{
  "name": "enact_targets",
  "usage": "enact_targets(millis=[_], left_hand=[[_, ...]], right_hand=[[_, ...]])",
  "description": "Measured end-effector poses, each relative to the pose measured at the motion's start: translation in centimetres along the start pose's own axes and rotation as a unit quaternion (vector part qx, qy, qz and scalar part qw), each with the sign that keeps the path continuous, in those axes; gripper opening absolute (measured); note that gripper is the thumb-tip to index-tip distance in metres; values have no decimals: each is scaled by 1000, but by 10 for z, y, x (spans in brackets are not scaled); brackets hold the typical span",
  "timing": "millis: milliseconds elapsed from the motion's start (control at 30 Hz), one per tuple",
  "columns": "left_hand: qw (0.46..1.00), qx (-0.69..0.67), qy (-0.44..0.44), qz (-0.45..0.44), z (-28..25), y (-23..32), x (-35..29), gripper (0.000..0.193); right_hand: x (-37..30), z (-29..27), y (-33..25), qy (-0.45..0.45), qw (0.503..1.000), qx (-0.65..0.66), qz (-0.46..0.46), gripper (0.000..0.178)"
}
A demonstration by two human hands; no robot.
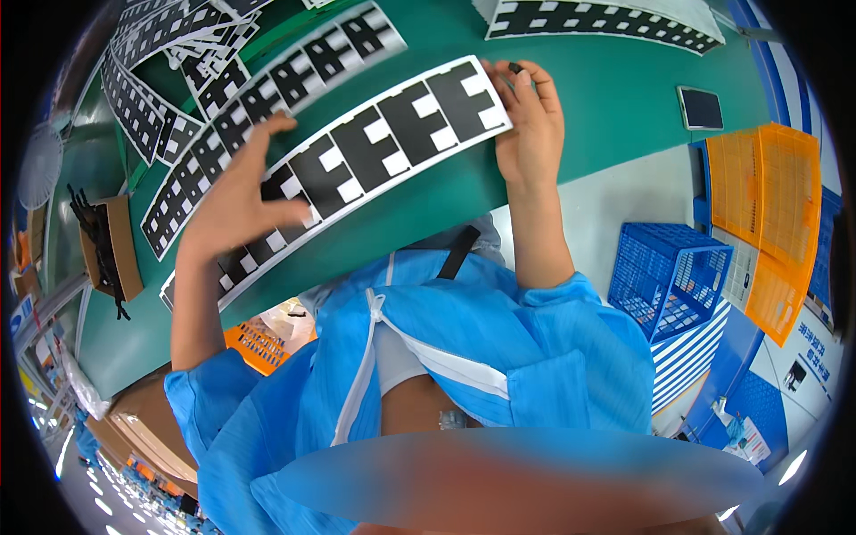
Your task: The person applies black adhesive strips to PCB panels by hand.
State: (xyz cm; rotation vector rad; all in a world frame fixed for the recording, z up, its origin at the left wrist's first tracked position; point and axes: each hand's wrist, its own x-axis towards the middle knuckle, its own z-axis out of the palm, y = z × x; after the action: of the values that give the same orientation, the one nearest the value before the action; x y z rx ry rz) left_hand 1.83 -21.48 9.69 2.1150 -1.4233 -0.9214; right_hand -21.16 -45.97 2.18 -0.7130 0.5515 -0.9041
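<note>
A long white strip with black comb-like shapes (383, 147) lies across the green table before me, one end at each hand. Over its left part hovers my left hand (236, 201), open, thumb and forefinger spread, slightly blurred; whether it touches the strip I cannot tell. At the right end my right hand (532, 120) is closed, its fingers curled around a small black piece (515, 68) that shows at the fingertips. Just behind lies a second similar strip (294, 76), roughly parallel to the first and partly behind my left hand.
A heap of patterned strips (147, 89) fills the far left of the green table (606, 107). Another stack of strips (606, 25) stands at the back. A dark-screened phone (701, 109) lies right. Beyond the edge are a blue crate (660, 267) and a cardboard box (120, 245).
</note>
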Motion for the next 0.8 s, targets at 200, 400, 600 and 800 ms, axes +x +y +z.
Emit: enact_targets(millis=[200,400,600,800], left_hand=[[997,60,22,-32,-7,4,10,91],[955,172,177,163,61,88,45,77],[936,230,223,146,101,80,53,65],[929,220,251,159,102,84,53,63]], right_hand=[[-2,-15,-10,6,996,-54,-77,18],[-17,-11,-29,-23,958,-221,-181,20],[-19,-15,-45,-95,963,-219,-127,24],[-19,-7,-39,-114,984,-125,-60,23]])
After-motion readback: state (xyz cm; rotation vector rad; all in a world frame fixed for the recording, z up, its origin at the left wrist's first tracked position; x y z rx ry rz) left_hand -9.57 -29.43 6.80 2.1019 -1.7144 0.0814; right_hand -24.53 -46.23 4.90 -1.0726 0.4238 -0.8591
